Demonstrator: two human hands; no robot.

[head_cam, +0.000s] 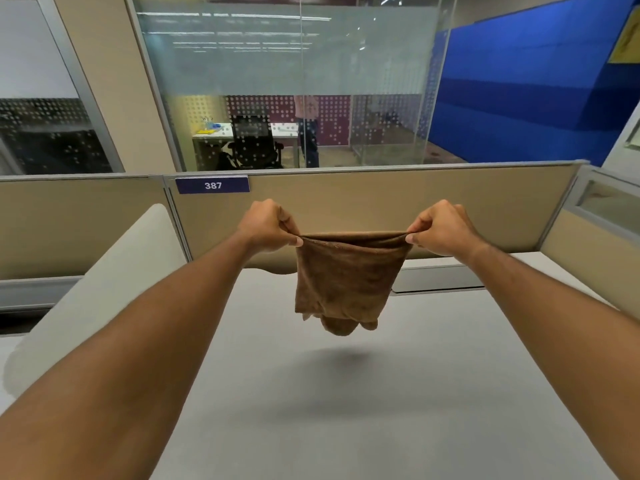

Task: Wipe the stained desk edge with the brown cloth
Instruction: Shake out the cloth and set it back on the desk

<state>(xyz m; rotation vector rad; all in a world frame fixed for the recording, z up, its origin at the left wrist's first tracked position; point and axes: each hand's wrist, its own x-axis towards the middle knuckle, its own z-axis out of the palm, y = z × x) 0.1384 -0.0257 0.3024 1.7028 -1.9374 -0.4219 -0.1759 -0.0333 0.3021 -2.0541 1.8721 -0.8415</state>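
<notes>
Brown cloth (348,275) hangs in the air above the grey counter (433,393), clear of it. The left hand (268,226) and right hand (441,227) each pinch a top corner in a tight grip. Bunched lower folds could smear rather than wipe; no stain shows from here. A partition label (212,185) reads "387".

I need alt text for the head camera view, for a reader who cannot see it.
Two bare hands, left hand and right hand, hold a brown cloth stretched by its top corners, hanging above a grey desk. Behind stand beige partitions.
</notes>
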